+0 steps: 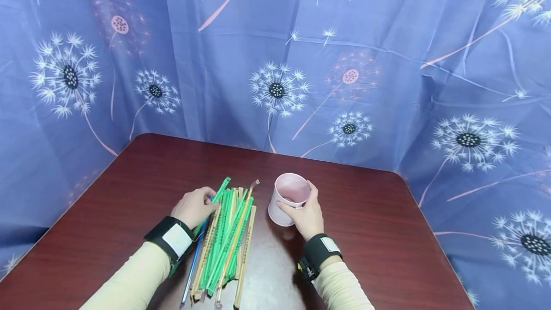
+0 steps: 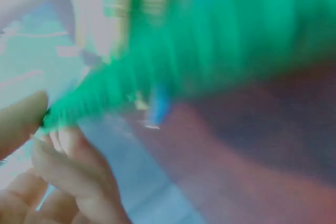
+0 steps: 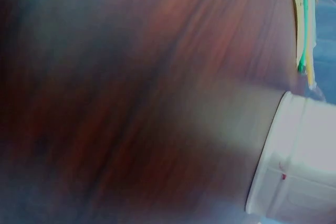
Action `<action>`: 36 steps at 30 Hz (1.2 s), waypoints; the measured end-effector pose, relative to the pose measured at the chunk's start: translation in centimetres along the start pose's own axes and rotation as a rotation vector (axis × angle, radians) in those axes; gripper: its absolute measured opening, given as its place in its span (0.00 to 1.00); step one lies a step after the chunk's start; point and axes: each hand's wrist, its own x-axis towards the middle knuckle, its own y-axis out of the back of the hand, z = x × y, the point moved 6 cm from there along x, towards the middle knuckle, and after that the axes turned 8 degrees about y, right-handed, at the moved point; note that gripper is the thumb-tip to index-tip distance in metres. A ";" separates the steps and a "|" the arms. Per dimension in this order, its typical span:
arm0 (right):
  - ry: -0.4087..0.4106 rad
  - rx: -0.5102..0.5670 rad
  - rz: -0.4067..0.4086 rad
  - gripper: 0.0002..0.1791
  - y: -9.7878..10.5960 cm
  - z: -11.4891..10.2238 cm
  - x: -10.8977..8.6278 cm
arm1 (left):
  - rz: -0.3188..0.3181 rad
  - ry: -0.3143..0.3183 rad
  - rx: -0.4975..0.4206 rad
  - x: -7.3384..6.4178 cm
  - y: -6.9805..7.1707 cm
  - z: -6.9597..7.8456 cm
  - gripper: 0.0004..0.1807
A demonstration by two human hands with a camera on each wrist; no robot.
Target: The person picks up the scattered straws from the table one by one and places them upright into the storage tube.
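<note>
My left hand (image 1: 194, 207) pinches one green paper-wrapped straw (image 1: 223, 187) between thumb and fingers, at the left side of a bundle of wrapped straws (image 1: 228, 233). In the left wrist view that straw (image 2: 173, 61) runs large and blurred away from the fingertips. The pile mixes green and tan wrappers, with a blue straw (image 1: 194, 262) and an orange straw (image 1: 234, 240) in clear wrap. To the right, my right hand (image 1: 309, 215) grips the rim and side of a pale pink round pot (image 1: 280, 210), which stands upright. Its outer wall (image 3: 304, 150) shows in the right wrist view.
The dark red-brown wooden table (image 1: 366, 233) carries the straws and the pot. A blue curtain (image 1: 224, 71) with dandelion prints hangs along the back and both sides.
</note>
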 end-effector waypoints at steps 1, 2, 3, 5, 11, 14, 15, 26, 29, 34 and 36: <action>-0.004 -0.011 -0.001 0.59 -0.1 -0.1 -0.1 | 0.021 -0.022 -0.022 -0.2 0.3 0.8 0.17; -0.007 -0.021 0.000 0.60 -0.1 -0.2 -0.1 | 0.043 -0.046 -0.046 -0.4 0.5 1.5 0.17; -0.009 -0.030 0.001 0.60 -0.1 -0.2 -0.2 | 0.063 -0.069 -0.075 -0.6 0.8 2.3 0.17; -0.021 -0.049 0.001 0.60 -0.2 -0.3 -0.3 | 0.109 -0.115 -0.139 -1.1 1.2 3.9 0.16; -0.030 -0.071 0.003 0.60 -0.1 -0.6 -0.6 | 0.223 -0.210 -0.414 -2.4 2.5 7.2 0.20; -0.024 -0.087 0.004 0.59 0.0 -0.7 -0.6 | 0.260 -0.247 -0.586 -3.0 3.0 8.2 0.20; -0.024 -0.094 0.002 0.59 0.1 -0.8 -0.6 | 0.274 -0.262 -0.643 -3.2 3.2 8.5 0.20; -0.018 -0.134 -0.013 0.59 0.2 -0.8 -0.3 | 0.369 -0.363 -1.013 -3.8 3.7 9.6 0.16; -0.017 -0.133 -0.013 0.59 0.1 -0.7 -0.3 | 0.353 -0.373 -0.995 -3.6 3.3 9.9 0.20; -0.025 -0.140 -0.009 0.60 0.2 -0.7 -0.3 | 0.295 -0.412 -0.959 -3.5 1.9 10.7 0.18; -0.034 -0.142 -0.012 0.60 0.3 -0.8 -0.3 | 0.283 -0.424 -0.917 -3.5 1.4 11.0 0.17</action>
